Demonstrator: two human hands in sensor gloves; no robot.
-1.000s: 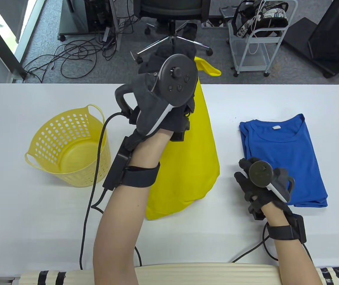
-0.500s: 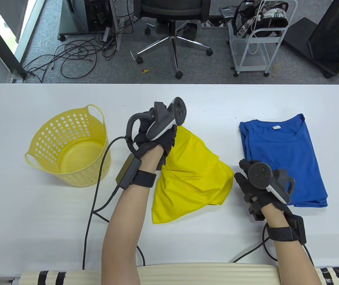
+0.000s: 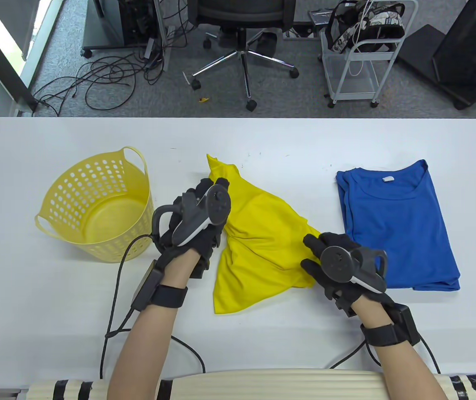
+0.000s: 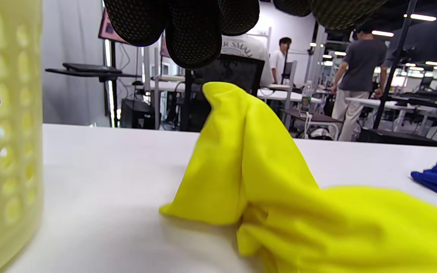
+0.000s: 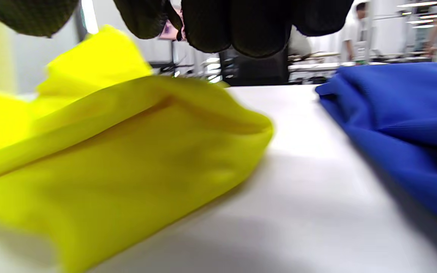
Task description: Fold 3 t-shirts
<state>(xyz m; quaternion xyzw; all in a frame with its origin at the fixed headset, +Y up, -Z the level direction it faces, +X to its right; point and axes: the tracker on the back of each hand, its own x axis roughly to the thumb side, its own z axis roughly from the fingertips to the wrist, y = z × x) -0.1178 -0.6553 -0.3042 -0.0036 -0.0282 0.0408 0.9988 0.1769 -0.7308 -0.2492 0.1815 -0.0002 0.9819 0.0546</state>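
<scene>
A crumpled yellow t-shirt (image 3: 263, 237) lies in a heap at the middle of the white table (image 3: 263, 137). My left hand (image 3: 211, 189) hovers at the shirt's left side, near its raised far corner (image 4: 233, 113). In the left wrist view its fingertips (image 4: 192, 34) hang above the cloth and hold nothing. My right hand (image 3: 315, 252) is at the shirt's right edge, fingers relaxed over the fabric (image 5: 127, 151), gripping nothing. A folded blue t-shirt (image 3: 396, 225) lies flat to the right.
An empty yellow perforated basket (image 3: 96, 204) stands on the table's left side. Glove cables trail over the near table edge. Beyond the far edge are an office chair (image 3: 242, 25) and a white cart (image 3: 354, 54).
My left hand came down from high above the table, dropped the yellow shirt into a heap and let it go. My right hand slid left from the blue shirt to the yellow shirt's edge.
</scene>
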